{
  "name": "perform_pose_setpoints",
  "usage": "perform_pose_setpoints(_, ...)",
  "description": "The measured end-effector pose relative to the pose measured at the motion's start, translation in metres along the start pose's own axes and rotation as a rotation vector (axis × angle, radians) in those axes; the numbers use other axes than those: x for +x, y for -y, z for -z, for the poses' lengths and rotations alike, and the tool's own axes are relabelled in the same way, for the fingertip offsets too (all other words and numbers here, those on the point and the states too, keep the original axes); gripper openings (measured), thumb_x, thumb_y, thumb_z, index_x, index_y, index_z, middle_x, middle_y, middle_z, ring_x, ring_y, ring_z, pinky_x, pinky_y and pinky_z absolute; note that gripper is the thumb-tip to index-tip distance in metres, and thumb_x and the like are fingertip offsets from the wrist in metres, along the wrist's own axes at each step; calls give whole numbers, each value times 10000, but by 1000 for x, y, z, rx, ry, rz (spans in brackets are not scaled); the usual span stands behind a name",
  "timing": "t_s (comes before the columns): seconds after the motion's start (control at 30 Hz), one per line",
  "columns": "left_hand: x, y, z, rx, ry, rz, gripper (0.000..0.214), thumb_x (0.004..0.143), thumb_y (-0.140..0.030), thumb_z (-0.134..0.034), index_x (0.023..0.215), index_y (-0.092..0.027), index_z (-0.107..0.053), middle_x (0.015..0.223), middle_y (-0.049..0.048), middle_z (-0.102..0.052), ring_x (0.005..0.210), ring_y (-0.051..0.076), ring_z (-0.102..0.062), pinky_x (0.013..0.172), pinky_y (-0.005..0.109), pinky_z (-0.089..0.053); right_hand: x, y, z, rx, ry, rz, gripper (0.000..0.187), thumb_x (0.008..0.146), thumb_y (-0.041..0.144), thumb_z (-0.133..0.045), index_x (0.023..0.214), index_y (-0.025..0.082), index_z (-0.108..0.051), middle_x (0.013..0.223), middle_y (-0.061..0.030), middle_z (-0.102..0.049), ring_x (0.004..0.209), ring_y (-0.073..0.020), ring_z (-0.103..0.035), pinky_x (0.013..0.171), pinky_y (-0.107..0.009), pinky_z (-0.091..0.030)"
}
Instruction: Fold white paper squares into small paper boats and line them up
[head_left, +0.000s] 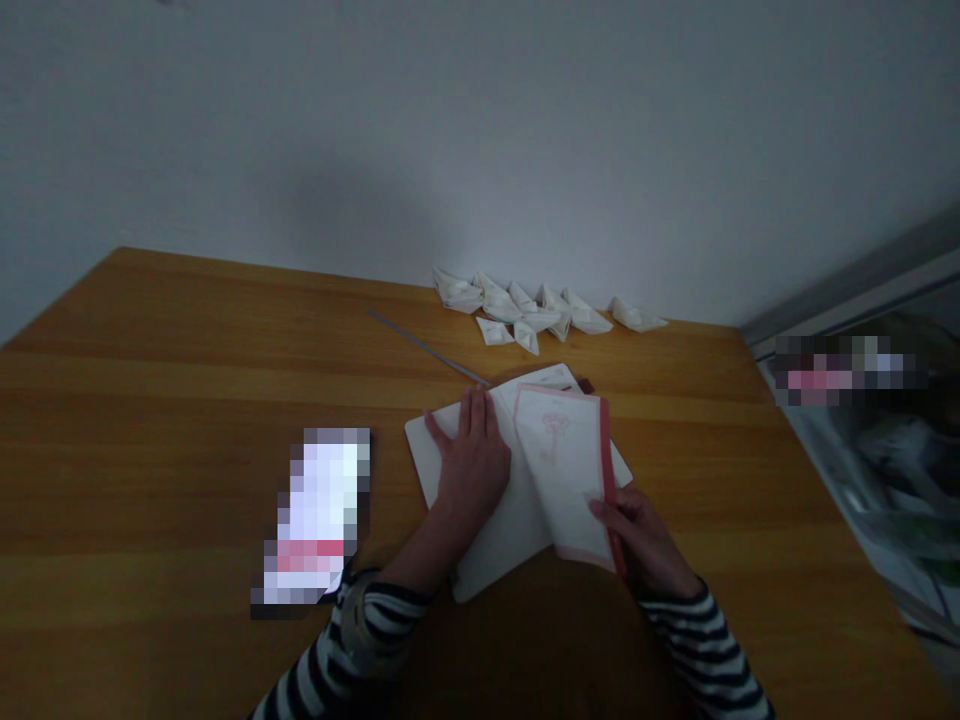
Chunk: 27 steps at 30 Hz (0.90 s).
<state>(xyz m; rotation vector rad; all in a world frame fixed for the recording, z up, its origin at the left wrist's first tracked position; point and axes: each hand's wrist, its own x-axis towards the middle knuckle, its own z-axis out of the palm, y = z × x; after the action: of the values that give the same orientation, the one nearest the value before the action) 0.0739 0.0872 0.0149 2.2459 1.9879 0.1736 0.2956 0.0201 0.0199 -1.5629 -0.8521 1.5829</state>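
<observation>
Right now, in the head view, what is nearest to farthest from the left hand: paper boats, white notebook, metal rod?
1. White notebook: under the left hand, touching.
2. Metal rod: beyond the hand.
3. Paper boats: farthest, by the wall.

**No readable text here**
The pink-edged paper (pixel 564 470) shows only a pink drawing; the pixelated object (pixel 319 515) at lower left and the pixelated patch (pixel 847 370) at right cannot be read.

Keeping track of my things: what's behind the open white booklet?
Folded paper boats lie by the wall; a thin grey strip runs to the open white booklet, its near end hidden.
</observation>
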Motion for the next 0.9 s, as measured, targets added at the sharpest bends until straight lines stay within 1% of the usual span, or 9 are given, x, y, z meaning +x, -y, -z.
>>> perform_pose_setpoints(0.13, 0, 0, 0, 11, -7, -7, 601, 908, -163, -285, 1483, -5, -356, 1586, 236, -293, 1487, 347, -237, 1106, 765, -80, 4, -3, 2, 32, -29, -8, 325, 629, 495, -842, 664, 184, -757, 640, -19, -694, 573, -168, -567, 555, -267, -462)
perform_pose_setpoints(0.33, -1, 2, -1, -9, -9, -5, 598, 917, -178, -284, 1487, -8, -342, 1587, 234, -292, 1483, 335, -240, 1098, 776, -66, 8, -8, 10, 89, -3, -56, 294, 646, 467, -845, 735, 198, -767, 658, -11, -704, 611, -171, -598, 591, -262, -480)
perform_pose_setpoints(0.4, -1, 3, 0, -23, -17, -9, 598, 918, -193, -309, 1498, -47, -341, 1590, 223, -295, 1479, 331, -246, 1100, 772, -69, 8, -10, 12, 77, -1, -48, 298, 656, 472, -840, 716, 192, -758, 643, -7, -692, 593, -154, -577, 574, -245, -460)
perform_pose_setpoints(0.53, -2, 4, 3, -45, -28, -26, 612, 912, -212, -372, 1522, -185, -336, 1595, 196, -296, 1470, 335, -261, 1080, 784, -90, 4, -9, 15, 20, 48, -5, 338, 679, 496, -817, 673, 168, -738, 621, -5, -660, 548, -124, -515, 522, -224, -400)
perform_pose_setpoints(0.63, -1, 4, 5, -45, -28, -24, 609, 914, -211, -382, 1522, -217, -342, 1578, 200, -323, 1461, 332, -276, 1076, 785, -91, -2, -6, 14, -54, 133, -1, 373, 670, 509, -813, 599, 158, -708, 595, -10, -635, 534, -129, -498, 515, -238, -395)
perform_pose_setpoints(0.67, -1, 4, 6, -45, -29, -23, 607, 914, -213, -385, 1520, -227, -346, 1571, 201, -333, 1457, 333, -282, 1073, 787, -91, -3, -5, 13, -74, 142, -2, 387, 667, 514, -812, 573, 159, -692, 583, -12, -626, 531, -133, -498, 517, -245, -401)
perform_pose_setpoints(0.73, -1, 5, 7, -49, -27, -29, 598, 918, -222, -394, 1514, -251, -359, 1556, 200, -354, 1443, 337, -303, 1060, 798, -99, -5, -5, 10, -82, 116, -1, 393, 666, 526, -808, 579, 162, -689, 585, -16, -630, 537, -144, -512, 528, -257, -418)
perform_pose_setpoints(0.83, 0, 5, 9, -56, -16, -32, 585, 922, -228, -401, 1505, -275, -376, 1537, 191, -380, 1419, 347, -335, 1047, 808, -117, -5, -10, 9, -44, 56, -5, 381, 675, 535, -801, 662, 164, -721, 642, -27, -671, 563, -159, -544, 545, -268, -438)
perform_pose_setpoints(0.9, 0, 5, 9, -56, -14, -25, 587, 920, -223, -404, 1503, -278, -380, 1529, 185, -391, 1408, 355, -345, 1044, 811, -122, -4, -14, 11, -44, 45, -15, 389, 679, 542, -798, 672, 161, -722, 658, -32, -678, 566, -160, -546, 541, -266, -435)
